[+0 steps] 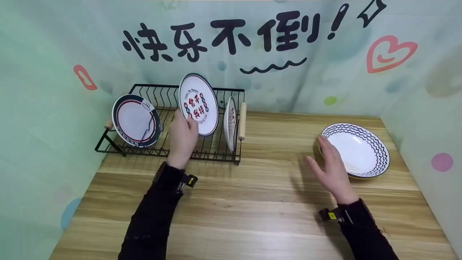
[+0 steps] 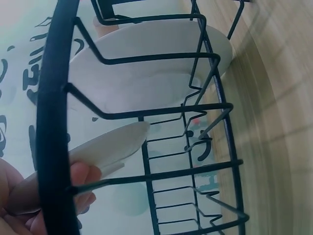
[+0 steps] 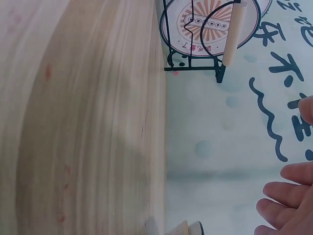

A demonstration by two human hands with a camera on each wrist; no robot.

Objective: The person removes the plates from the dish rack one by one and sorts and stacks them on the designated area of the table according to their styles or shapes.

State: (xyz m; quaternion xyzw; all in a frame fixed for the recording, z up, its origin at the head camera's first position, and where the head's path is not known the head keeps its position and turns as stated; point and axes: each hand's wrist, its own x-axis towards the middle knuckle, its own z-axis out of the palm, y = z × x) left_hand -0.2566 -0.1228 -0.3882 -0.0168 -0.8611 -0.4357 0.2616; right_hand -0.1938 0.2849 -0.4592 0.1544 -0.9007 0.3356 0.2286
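In the head view, my left hand (image 1: 183,139) grips the lower left edge of a white plate (image 1: 207,122) with a dark rim and red characters. The plate tilts up within the black wire dish rack (image 1: 213,157). Seen from the left wrist, the fingers (image 2: 87,174) curl around the plate's edge (image 2: 120,144), behind the rack's wires. My right hand (image 1: 334,171) has its fingers extended at the left rim of a white bowl (image 1: 355,148) with wavy black lines. In the right wrist view these fingers (image 3: 281,193) are straight, and only a bit of the bowl (image 3: 195,229) shows.
A dark-rimmed plate (image 1: 135,121) leans at the rack's left end, and another plate (image 1: 230,124) stands on edge at its right end. Wooden handles (image 1: 243,121) flank the rack. A printed cloth (image 1: 274,90) hangs behind the wooden table (image 1: 245,213).
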